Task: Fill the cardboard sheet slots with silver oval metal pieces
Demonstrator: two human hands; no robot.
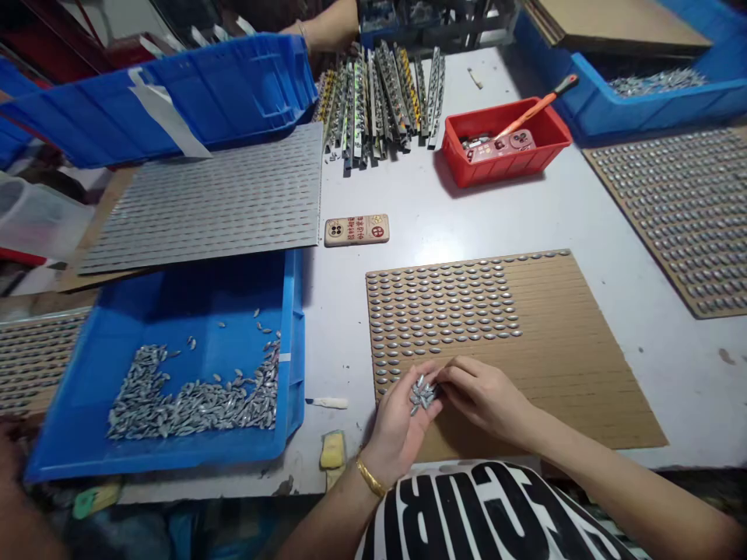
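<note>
My left hand (398, 429), a gold bracelet at its wrist, is cupped palm up around a small heap of grey, spindle-shaped metal pieces (422, 394). The fingertips of my right hand (493, 398) are pinched together at the heap's right edge; what they hold, if anything, is hidden. Both hands are over the near left part of a ridged cardboard sheet (575, 350). Rows of similar pieces (440, 299) lie across its upper left, with one row running along the far edge.
At left, a blue bin (292, 350) holds many loose pieces beneath a filled grey sheet (233, 194). A phone (356, 230), a red tray (502, 163) with a brush, and slotted strips (379, 101) lie beyond. Another filled sheet (689, 210) is at right. Another person's arm (330, 27) reaches in.
</note>
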